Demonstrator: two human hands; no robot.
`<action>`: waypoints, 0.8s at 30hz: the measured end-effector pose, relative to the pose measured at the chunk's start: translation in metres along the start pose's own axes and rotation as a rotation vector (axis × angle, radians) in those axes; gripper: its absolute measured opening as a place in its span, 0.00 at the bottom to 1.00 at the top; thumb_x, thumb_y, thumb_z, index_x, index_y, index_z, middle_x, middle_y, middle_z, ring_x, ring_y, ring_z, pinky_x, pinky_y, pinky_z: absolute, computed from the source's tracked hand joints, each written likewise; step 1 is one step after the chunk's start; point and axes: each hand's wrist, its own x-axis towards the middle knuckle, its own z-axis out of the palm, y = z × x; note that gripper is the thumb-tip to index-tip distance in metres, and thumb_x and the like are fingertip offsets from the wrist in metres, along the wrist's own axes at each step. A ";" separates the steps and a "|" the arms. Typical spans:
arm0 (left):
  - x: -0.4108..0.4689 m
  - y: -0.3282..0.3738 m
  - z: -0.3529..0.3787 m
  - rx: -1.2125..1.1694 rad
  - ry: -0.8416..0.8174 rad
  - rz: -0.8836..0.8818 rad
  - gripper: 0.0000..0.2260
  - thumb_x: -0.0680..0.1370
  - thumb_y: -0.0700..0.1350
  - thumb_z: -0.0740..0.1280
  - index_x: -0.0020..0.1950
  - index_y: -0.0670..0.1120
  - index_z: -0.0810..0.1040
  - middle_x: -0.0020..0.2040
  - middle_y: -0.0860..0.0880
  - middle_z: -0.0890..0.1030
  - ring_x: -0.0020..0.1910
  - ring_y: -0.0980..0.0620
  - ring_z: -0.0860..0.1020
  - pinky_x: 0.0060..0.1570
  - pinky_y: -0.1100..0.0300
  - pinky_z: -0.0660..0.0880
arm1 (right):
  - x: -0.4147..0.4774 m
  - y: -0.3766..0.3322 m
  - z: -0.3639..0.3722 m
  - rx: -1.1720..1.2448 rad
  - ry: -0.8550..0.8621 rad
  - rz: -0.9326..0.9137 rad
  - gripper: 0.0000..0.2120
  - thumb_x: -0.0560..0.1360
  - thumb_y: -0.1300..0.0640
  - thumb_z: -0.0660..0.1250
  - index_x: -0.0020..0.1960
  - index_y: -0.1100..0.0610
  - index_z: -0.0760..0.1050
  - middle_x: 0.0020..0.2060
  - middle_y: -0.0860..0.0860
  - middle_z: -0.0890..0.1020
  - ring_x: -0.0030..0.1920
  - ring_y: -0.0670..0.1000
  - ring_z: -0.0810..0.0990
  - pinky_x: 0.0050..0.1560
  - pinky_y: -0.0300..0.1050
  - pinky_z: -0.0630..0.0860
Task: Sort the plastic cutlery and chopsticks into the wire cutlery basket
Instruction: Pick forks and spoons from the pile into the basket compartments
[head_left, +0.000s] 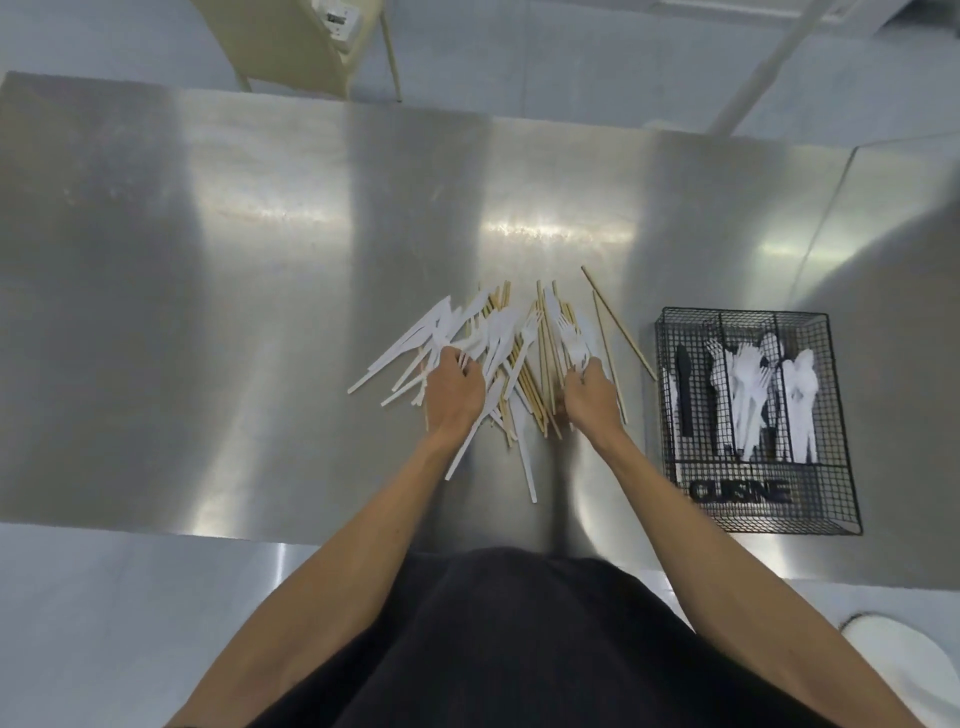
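Wire basket (743, 313) on the right is part-filled with white cutlery and 1 black piece. The pile (498, 338) and chopsticks (615, 319) are mostly unsorted. Left hand (454, 387) and right hand (592, 389) each grip white pieces.

Steel table (208, 260) fills the middle of the shot, its brushed top throwing bright glare streaks near the centre, and a second steel surface (909, 218) butts against it along a seam at 2 o'clock. Up at 11 o'clock a beige chair (306, 52) stands on the pale floor (571, 57) just beyond the table's far edge, a small white labelled box (336, 18) apparently on it, while a white post (769, 57) slants across at 1 o'clock. Down at 4 o'clock, a white shoe (904, 670) shows on the floor.
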 end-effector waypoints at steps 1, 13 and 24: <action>-0.001 0.003 0.004 0.020 -0.021 0.004 0.06 0.82 0.44 0.57 0.47 0.44 0.69 0.38 0.50 0.72 0.36 0.52 0.70 0.33 0.56 0.65 | 0.000 0.002 -0.004 0.000 0.019 0.009 0.08 0.84 0.56 0.54 0.53 0.59 0.69 0.42 0.52 0.77 0.40 0.51 0.77 0.35 0.46 0.69; 0.019 0.025 0.064 0.217 -0.109 0.114 0.09 0.77 0.47 0.66 0.46 0.42 0.75 0.41 0.46 0.78 0.40 0.47 0.78 0.39 0.53 0.77 | 0.019 0.023 -0.028 -0.038 0.097 0.066 0.07 0.79 0.53 0.64 0.53 0.57 0.72 0.41 0.52 0.81 0.40 0.54 0.81 0.36 0.48 0.75; 0.027 0.034 0.082 0.384 0.021 0.063 0.16 0.81 0.54 0.65 0.61 0.43 0.73 0.53 0.45 0.81 0.50 0.44 0.82 0.42 0.56 0.73 | 0.025 0.043 -0.042 -0.030 0.013 0.018 0.04 0.78 0.56 0.63 0.47 0.56 0.73 0.35 0.50 0.78 0.33 0.50 0.77 0.28 0.40 0.68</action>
